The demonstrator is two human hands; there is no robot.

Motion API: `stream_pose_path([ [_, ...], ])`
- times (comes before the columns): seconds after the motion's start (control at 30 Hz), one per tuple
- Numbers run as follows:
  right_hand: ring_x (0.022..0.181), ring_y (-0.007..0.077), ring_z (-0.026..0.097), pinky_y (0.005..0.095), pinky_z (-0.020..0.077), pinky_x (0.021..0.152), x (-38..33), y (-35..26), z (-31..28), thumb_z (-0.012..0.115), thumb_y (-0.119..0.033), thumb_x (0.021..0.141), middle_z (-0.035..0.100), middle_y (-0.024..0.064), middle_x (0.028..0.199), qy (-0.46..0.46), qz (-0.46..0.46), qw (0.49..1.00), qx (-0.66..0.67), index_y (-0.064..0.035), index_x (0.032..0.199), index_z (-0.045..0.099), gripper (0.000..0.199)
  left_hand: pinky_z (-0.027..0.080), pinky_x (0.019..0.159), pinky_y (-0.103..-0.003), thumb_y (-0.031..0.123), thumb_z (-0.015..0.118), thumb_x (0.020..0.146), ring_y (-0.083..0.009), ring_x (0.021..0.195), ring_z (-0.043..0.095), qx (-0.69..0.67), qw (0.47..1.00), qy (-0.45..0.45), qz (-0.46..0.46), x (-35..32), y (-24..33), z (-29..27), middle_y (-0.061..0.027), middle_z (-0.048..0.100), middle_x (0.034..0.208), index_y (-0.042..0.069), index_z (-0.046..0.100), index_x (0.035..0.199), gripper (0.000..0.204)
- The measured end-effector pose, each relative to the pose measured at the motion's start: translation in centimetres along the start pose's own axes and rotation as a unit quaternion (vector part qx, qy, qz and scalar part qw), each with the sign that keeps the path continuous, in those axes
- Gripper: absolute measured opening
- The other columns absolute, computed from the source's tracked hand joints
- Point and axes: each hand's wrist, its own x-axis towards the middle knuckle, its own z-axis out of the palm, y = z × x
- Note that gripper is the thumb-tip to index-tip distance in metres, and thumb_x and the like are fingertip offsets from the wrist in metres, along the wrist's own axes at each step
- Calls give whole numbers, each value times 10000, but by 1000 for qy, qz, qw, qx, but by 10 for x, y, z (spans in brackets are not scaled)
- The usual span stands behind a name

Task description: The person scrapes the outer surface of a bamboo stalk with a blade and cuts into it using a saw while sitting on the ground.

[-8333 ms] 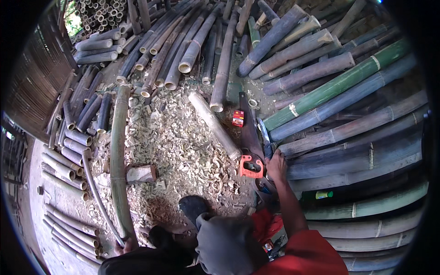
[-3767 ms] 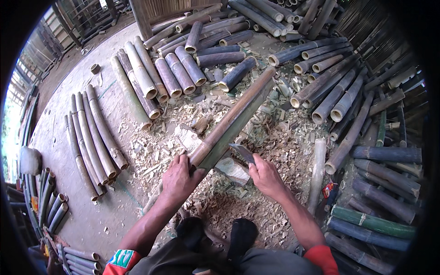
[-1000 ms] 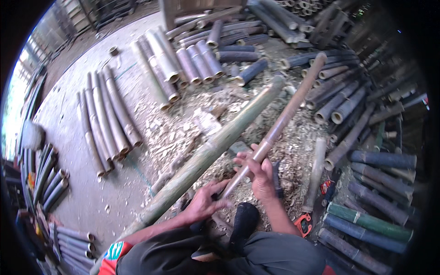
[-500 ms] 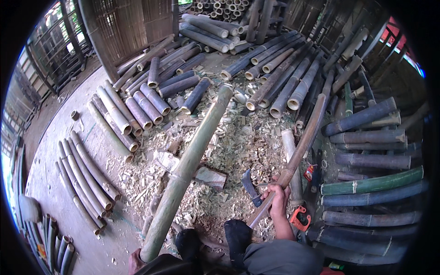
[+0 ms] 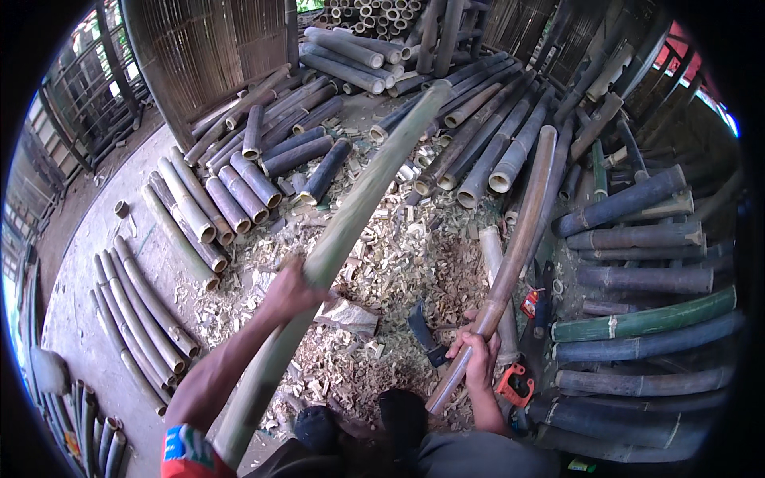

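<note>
A long pale green bamboo pole [image 5: 368, 187] slants from my lap up toward the far stacks. My left hand [image 5: 288, 293] closes round its middle, its fingers partly hidden against it. In my right hand [image 5: 476, 357] is a long brown bamboo pole [image 5: 510, 283], gripped near its lower end, which comes down by my right foot [image 5: 401, 410]. Just left of that hand is a dark curved blade [image 5: 424, 327]; whether my fingers also hold its handle I cannot tell.
Pale chips and shavings [image 5: 390, 267] cover the floor. Cut bamboo lengths lie to the left [image 5: 151, 315], at the back [image 5: 351, 49] and in a pile on the right [image 5: 645, 315]. An orange tool part [image 5: 515, 385] lies by my right wrist.
My left hand has come up from the green pole's lower end to its middle. That pole has shifted farther out and to the right. My right hand keeps its hold on the brown pole.
</note>
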Motion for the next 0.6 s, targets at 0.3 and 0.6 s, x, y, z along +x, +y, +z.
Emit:
stream_pose_path([
  [0.3, 561, 158, 598, 299, 501, 549, -16, 3, 22, 565, -410, 1058, 586, 50, 681, -38, 38, 996, -66, -12, 1246, 614, 443, 429, 1104, -576, 474, 961, 663, -370, 1162, 662, 62, 995, 39, -66, 133, 55, 60, -175, 711, 1205, 15, 564, 1355, 920],
  [0.6, 747, 124, 594, 311, 477, 700, -34, 32, 66, 640, -220, 1028, 627, 37, 813, -137, -69, 964, -218, -5, 1165, 641, 255, 381, 1233, -533, 428, 902, 808, -421, 1420, 497, -307, 946, 63, 87, -13, 102, 22, -275, 499, 1505, 5, 286, 1608, 1094],
])
